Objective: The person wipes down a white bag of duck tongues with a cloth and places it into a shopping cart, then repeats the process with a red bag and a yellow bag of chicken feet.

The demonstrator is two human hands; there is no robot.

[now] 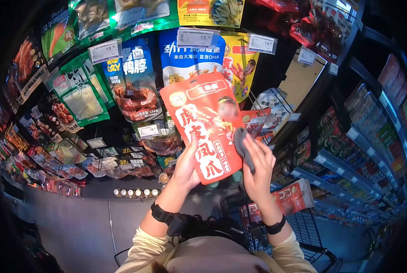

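Note:
A red snack bag (204, 132) with white lettering and a picture of chicken feet is held up in front of me, slightly tilted. My left hand (188, 163) grips its lower left edge, thumb on the front and the other fingers behind. At the bag's right edge, my right hand (259, 169) is closed on a soft, dark grey cloth (245, 152), which presses against the bag's front. The right fingertips lie over the cloth, and the thumb is hidden. Behind the bag hang a blue pouch (192, 54) and a yellow pouch (245, 61).
Hanging snack packs, among them a dark blue pouch (131, 82) and a green pack (83, 93), line the shelf with price tags (105, 50). Below my right arm stands a wire shopping cart (306, 227) with red bags (294, 196). More shelves (349, 168) run along the right.

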